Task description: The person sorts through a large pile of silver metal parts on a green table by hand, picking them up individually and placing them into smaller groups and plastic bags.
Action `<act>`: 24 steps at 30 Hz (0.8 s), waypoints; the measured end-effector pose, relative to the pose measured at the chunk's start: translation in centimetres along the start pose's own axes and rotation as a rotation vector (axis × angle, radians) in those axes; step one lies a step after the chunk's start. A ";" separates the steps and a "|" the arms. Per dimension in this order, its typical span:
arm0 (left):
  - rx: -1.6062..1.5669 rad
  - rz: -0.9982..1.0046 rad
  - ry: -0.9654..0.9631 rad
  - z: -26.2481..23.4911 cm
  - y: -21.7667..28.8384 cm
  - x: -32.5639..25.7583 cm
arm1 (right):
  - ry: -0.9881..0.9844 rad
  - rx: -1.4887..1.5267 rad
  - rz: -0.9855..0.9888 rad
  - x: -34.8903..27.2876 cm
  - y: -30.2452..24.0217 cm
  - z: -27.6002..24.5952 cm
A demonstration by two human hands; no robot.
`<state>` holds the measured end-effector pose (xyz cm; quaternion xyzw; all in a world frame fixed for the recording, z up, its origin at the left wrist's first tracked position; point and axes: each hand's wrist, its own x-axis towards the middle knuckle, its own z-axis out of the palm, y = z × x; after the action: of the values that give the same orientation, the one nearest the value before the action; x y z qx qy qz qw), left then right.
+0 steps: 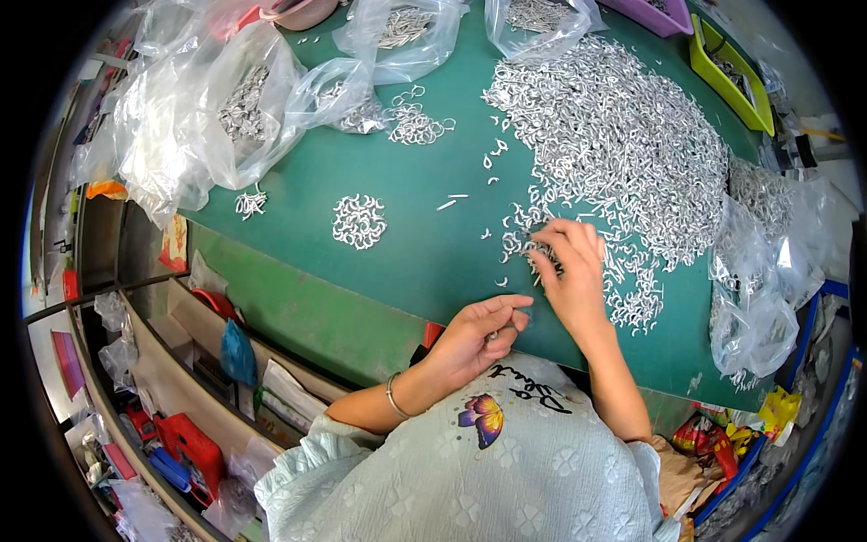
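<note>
A large heap of small silver metal hooks point(614, 135) covers the right side of the green table point(424, 244). My right hand point(569, 271) rests on the near edge of this heap, fingers spread and curled over several hooks. My left hand point(479, 334) sits at the table's near edge, fingertips pinched on a few small silver hooks. A small sorted cluster of hooks point(358, 221) lies apart to the left, with a smaller bunch point(251, 203) beyond it. A thin bracelet is on my left wrist.
Clear plastic bags of metal parts point(226, 108) crowd the far left and the top; another bag point(759, 289) lies at the right edge. A yellow-green tray point(731, 77) and a purple tray point(650, 14) stand at the back right. Shelves with red tools point(185, 447) lie below left.
</note>
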<state>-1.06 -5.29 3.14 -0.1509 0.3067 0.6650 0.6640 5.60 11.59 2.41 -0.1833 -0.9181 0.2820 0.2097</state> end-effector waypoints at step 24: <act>1.746 1.025 0.398 0.4 2.8 6.2 | -0.015 -0.186 -0.002 -2.3 0.3 -0.6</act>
<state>-4.20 0.09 0.25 0.4256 0.8146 0.3766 0.1162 7.90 11.00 2.05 -0.1991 -0.9420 0.1967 0.1851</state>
